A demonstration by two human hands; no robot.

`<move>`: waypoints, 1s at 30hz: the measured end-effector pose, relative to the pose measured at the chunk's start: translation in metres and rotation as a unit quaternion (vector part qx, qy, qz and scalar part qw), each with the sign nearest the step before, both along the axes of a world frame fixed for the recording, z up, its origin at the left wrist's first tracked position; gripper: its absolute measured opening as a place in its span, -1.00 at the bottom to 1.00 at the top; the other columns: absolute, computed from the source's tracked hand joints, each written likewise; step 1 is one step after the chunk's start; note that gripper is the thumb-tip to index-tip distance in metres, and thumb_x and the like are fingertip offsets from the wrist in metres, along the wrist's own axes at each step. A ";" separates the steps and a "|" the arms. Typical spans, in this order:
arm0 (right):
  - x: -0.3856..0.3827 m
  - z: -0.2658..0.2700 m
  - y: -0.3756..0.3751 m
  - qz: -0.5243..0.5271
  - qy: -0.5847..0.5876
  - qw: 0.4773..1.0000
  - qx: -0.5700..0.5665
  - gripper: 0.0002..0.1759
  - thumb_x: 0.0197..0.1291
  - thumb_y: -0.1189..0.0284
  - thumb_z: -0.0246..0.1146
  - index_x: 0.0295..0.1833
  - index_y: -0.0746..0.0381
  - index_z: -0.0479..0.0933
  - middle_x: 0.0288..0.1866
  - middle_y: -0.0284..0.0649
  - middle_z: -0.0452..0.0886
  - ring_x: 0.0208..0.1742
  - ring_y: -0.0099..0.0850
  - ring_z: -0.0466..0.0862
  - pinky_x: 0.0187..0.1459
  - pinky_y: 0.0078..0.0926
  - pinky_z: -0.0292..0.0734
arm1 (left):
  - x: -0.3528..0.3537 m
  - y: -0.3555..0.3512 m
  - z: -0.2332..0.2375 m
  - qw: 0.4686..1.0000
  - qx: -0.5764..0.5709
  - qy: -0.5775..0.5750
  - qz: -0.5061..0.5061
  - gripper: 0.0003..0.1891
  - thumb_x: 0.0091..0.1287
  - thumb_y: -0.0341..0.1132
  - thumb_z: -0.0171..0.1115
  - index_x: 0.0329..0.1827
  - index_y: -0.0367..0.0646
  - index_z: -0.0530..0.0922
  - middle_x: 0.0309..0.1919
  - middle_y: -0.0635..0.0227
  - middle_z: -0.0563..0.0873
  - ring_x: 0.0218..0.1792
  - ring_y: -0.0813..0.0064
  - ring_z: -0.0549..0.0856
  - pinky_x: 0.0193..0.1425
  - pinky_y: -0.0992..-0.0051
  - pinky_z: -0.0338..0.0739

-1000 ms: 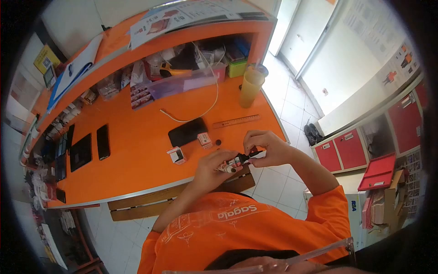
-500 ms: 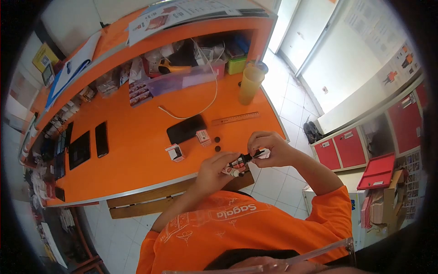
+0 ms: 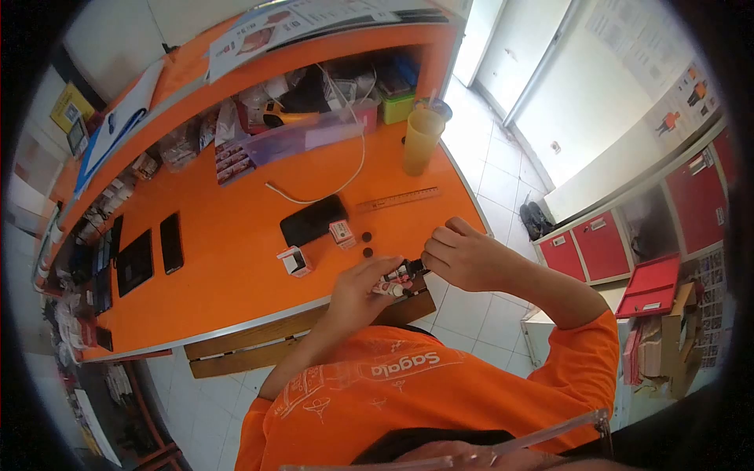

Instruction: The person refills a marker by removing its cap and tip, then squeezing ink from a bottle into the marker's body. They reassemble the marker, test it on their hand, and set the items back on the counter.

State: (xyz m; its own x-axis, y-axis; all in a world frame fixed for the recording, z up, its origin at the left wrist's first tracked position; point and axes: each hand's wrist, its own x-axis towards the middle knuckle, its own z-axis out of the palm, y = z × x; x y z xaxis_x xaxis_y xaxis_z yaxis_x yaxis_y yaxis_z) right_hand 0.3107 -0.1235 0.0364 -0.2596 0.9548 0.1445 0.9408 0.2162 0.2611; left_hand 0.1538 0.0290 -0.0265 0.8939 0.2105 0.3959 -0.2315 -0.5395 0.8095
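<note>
The small tube [image 3: 395, 278] sits right over the near edge of the orange counter [image 3: 236, 275], by its rounded corner. The left hand [image 3: 355, 289] is curled around the tube's labelled body. The right hand [image 3: 463, 255] is closed, its fingertips pinched at the tube's black end. From the hands, white tiled floor [image 3: 503, 184] lies open at 3 o'clock, and bare counter runs along the edge toward 9 o'clock. A wooden bench [image 3: 236, 352] shows just under that edge.

At 12 o'clock, near the counter's far right end, a plastic cup [image 3: 421, 140] holds a yellowish drink. At 11 o'clock, a clear tray [image 3: 302, 137] lies under the raised shelf, with a green box [image 3: 397, 106] beside it; their contents are too small to tell.

Just beyond the hands lie 2 dark discs [image 3: 366, 244], a red-and-white box [image 3: 341, 233], a black phone [image 3: 312, 220] and a ruler [image 3: 397, 198]. A small white box [image 3: 294, 261] stands at 9 o'clock. Red cabinets [image 3: 597, 247] stand across the floor at 3 o'clock.
</note>
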 end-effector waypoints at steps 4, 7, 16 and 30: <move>0.005 -0.007 -0.001 0.003 0.087 0.996 -0.011 -0.83 -0.07 0.42 0.12 -0.30 0.21 0.49 -0.33 -0.37 0.41 -0.16 -0.46 0.39 -0.11 -0.48 0.24 | -0.001 -0.003 -0.002 1.000 0.002 -0.005 -0.002 -0.51 -0.10 -0.54 0.34 0.00 -0.24 0.48 -0.16 0.16 0.61 -0.23 0.25 0.64 -0.20 0.49 0.54; 0.008 -0.011 0.000 0.004 0.159 0.987 -0.027 -0.83 -0.07 0.44 0.12 -0.31 0.22 0.50 -0.33 -0.35 0.42 -0.14 -0.44 0.40 -0.09 -0.47 0.23 | 0.000 -0.003 -0.005 0.999 0.030 -0.012 0.004 -0.51 -0.09 -0.54 0.33 0.00 -0.23 0.48 -0.15 0.15 0.60 -0.22 0.25 0.65 -0.19 0.48 0.54; 0.018 -0.018 0.001 -0.019 0.312 0.945 -0.092 -0.92 -0.01 0.49 0.13 -0.37 0.19 0.52 -0.39 -0.35 0.47 -0.15 -0.44 0.44 -0.09 -0.33 0.13 | 0.001 -0.007 -0.028 0.996 0.075 -0.039 0.014 -0.51 -0.10 -0.54 0.27 0.01 -0.23 0.48 -0.08 0.13 0.59 -0.16 0.21 0.63 -0.14 0.41 0.53; 0.043 -0.045 0.012 -0.057 0.548 0.810 -0.201 -0.89 0.08 0.52 0.16 -0.43 0.32 0.54 -0.46 -0.26 0.57 -0.36 -0.30 0.52 -0.31 -0.46 0.43 | 0.006 -0.003 -0.046 0.987 0.142 -0.074 0.026 -0.40 -0.22 -0.61 0.21 0.05 -0.19 0.46 -0.02 0.19 0.57 -0.14 0.23 0.62 -0.13 0.39 0.52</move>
State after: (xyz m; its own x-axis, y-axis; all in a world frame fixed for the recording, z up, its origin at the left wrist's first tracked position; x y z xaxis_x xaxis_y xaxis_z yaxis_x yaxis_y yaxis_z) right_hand 0.3533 -0.1117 -0.0084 -0.0928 0.9907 -0.0998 0.5802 -0.0277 -0.8140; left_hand 0.1601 0.0256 -0.0724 0.8124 0.1156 0.5716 -0.3028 -0.7541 0.5828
